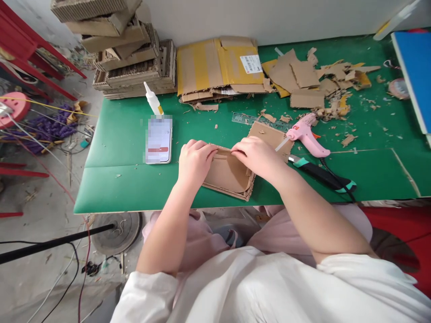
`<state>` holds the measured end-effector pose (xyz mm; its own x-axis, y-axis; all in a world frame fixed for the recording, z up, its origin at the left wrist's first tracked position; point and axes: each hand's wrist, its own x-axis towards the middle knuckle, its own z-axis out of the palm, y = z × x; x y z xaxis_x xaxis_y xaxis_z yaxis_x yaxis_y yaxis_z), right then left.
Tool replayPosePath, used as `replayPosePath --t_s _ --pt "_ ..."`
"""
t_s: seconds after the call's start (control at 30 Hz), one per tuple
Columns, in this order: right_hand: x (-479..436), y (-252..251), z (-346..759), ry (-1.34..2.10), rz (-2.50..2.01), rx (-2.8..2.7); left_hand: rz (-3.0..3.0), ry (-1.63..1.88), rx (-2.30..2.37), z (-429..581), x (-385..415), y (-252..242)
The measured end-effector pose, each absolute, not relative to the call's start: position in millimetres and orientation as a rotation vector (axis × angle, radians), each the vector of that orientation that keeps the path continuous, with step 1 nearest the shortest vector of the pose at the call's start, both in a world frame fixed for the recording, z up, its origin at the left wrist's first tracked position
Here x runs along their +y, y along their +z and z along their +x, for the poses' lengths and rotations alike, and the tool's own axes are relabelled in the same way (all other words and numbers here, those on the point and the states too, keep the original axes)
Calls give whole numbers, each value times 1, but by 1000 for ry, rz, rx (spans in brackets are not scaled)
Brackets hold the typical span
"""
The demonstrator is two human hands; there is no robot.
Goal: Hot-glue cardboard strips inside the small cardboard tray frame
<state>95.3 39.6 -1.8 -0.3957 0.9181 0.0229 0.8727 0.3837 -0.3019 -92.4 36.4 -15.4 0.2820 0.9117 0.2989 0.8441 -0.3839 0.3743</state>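
Careful Pinch at the Edge of a Cardboard Tray (229,172)

A worker in a white top bends both hands to the shallow cardboard tray, which rests near the front edge of a green counter (134,188), just ahead of the lap. The left hand (195,161) and the right hand (254,153) meet the far rim a short way apart, each grip drawn to a narrow pinch, thumb and fingers closed on the upright edge. The step in hand looks to be pressing or fitting that far wall along its lining; whether glue lies beneath the fingers cannot be told. The next move, by all appearances, calls for steady, even pressure, with the corners kept square and the thin wall spared any crease.

To the right, a flat cardboard panel (266,134) lies close by the right hand, with a pink glue gun (308,134) at its far-right side and a utility knife (321,174) nearer the worker. A clear ruler (243,118) lies beyond the panel. A phone (159,142) and a white bottle (154,101) sit to the left. Behind, a flattened carton (218,63) stands between stacked cardboard (134,67) and torn scraps (333,83).
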Motion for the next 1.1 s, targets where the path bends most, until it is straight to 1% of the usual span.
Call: replayPosePath --t_s 0.23,0.43,0.57,0.87,1.1 --pt "30 -6 99 308 -1748 -2319 2372 462 1875 -84 30 -15" --pt "22 -18 93 -55 -1733 -2370 2432 292 1896 -72 28 -14" --pt "19 -24 94 -183 -1677 -2361 2455 261 1919 -69 29 -12" --pt "19 -30 92 -130 -1648 -2331 2468 211 1930 -65 30 -12" --pt "21 -32 97 -206 -1670 -2278 2476 168 1924 -60 36 -12"
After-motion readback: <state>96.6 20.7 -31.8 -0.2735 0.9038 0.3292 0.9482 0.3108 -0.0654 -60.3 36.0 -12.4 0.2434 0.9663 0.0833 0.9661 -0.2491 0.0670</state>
